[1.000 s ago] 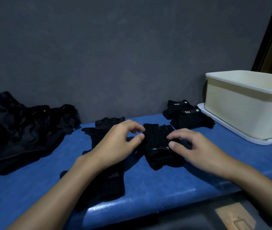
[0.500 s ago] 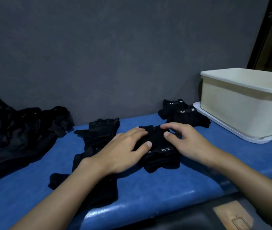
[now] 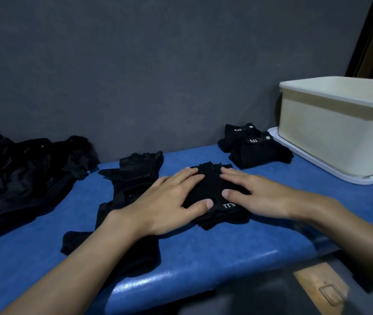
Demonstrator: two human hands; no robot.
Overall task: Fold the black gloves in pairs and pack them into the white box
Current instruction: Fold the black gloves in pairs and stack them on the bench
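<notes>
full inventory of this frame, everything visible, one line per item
folded glove pair: one, black, centre of the bench, under both hands
folded glove bundles: two, black with white 5.11 labels, just left of the box
loose gloves: count unclear, black, left of the pressed pair, running under the left forearm
dark heap: one, black, far left against the wall, contents unclear
white box: one, cream-white, right end of the bench, inside not visible
white tray: one, white, flat under the box
bench: one, blue, across the foreground
wall: one, grey, behind the bench
left hand: one, flat, pressing the pair
right hand: one, flat, pressing the pair
</notes>
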